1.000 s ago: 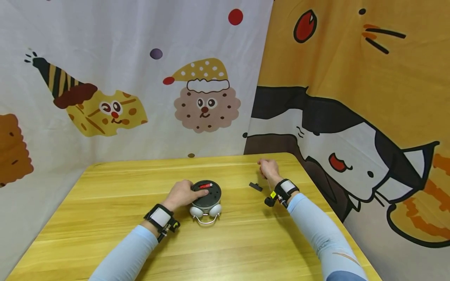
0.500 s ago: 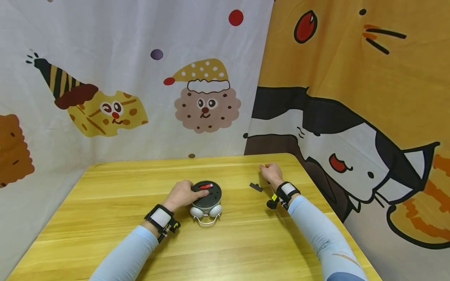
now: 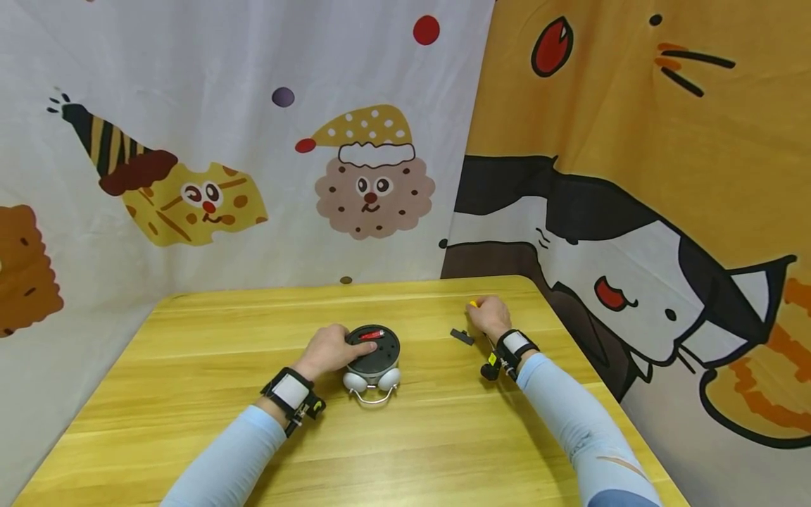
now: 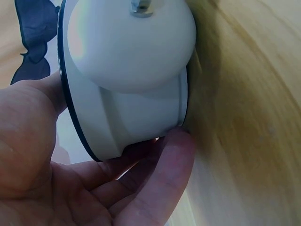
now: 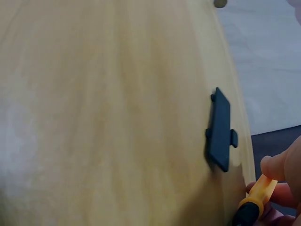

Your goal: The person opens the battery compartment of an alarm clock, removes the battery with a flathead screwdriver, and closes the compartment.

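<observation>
A twin-bell alarm clock [image 3: 374, 359] lies face down on the table, its black back up and its bells toward me. A red battery [image 3: 372, 335] shows in its open slot. My left hand [image 3: 326, 352] holds the clock by its left side, thumb over the back; in the left wrist view its fingers [image 4: 174, 165] curl under the white body. Right of the clock, my right hand [image 3: 490, 317] pinches a yellow-and-black screwdriver [image 5: 261, 190] by its handle, with most of it hidden. Close beside that hand lies the black battery cover [image 3: 462, 336], its tabs visible in the right wrist view.
The wooden table [image 3: 393, 458] ends at a back edge just beyond the right hand. Patterned cloth [image 3: 253, 70] hangs behind the table and along its right side. Straps with small cameras [image 3: 291, 394] sit on both wrists.
My right hand has come slightly toward me and down, and a yellow tip now shows at its fingers. The left hand and the clock have stayed in place.
</observation>
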Tool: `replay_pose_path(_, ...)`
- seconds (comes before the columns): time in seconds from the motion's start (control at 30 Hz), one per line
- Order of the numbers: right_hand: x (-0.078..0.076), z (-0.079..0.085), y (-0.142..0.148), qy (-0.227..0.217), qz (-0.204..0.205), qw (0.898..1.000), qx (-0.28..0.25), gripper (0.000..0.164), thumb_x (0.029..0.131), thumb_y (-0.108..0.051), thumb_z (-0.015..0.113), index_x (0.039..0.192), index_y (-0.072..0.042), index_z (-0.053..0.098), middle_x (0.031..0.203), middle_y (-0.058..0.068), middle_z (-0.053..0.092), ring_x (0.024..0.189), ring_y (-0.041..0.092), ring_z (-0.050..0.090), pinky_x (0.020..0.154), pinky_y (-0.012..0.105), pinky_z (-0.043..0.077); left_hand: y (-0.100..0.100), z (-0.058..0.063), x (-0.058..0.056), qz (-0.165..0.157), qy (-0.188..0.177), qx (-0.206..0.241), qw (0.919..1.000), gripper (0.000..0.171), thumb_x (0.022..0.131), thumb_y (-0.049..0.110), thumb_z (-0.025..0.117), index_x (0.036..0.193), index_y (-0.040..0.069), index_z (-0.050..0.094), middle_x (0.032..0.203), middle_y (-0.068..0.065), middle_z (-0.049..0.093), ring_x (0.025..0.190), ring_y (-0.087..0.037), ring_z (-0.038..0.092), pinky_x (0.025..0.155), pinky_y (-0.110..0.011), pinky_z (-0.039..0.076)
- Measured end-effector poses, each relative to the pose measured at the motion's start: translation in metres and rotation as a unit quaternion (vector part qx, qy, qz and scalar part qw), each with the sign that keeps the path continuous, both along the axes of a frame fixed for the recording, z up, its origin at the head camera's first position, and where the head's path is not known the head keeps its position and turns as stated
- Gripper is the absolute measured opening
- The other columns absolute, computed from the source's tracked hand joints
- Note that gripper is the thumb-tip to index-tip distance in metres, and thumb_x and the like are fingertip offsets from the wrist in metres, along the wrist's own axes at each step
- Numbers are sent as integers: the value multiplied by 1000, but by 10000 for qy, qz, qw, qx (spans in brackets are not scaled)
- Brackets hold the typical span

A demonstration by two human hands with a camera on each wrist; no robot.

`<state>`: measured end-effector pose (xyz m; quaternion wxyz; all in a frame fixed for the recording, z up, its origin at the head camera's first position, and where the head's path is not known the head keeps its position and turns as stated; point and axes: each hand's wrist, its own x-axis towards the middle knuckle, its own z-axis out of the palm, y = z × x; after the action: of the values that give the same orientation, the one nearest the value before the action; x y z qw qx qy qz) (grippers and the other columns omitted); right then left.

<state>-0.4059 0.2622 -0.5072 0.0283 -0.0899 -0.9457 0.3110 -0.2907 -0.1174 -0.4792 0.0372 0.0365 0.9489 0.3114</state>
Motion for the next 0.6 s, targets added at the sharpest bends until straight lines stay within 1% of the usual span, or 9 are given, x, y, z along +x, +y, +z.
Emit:
replay_pose_path(0.17,-1,-4,0,134,114,9985,512,49,108,-37,71,145,-5,74,146,20,75,129,42,73,105,55,61,0,1,-1,14,-2,-7,10000,55,94,62,85,85,10,72,76,-3,63,68,-19,57,61,-29,39)
replay_pose_path(0.3,0,-5,0,212,138,9968,762,47,107,-35,74,144,-6,75,145,19,76,129,43,73,104,57,61,1,0,-1,17,-8,-15,10000,55,94,62,85,85,10,72,76,-3,62,69,-19,57,61,-29,39)
replay_pose_path(0.43,1,-5,0,234,199,9955,901,46,107,-34,75,145,-7,74,145,19,75,129,45,72,103,59,62,1,0,-1,20,-2,-2,10000,54,94,62,85,84,10,72,75,-2,62,68,-18,57,61,-28,39)
replay_pose_path(0.6,1,-7,1,297,271,9937,1049,45,107,-35,76,142,-7,75,141,20,77,123,45,74,96,58,63,1,0,0,26,-9,5,10000,55,94,62,85,84,10,72,75,-3,62,68,-18,57,60,-28,39)
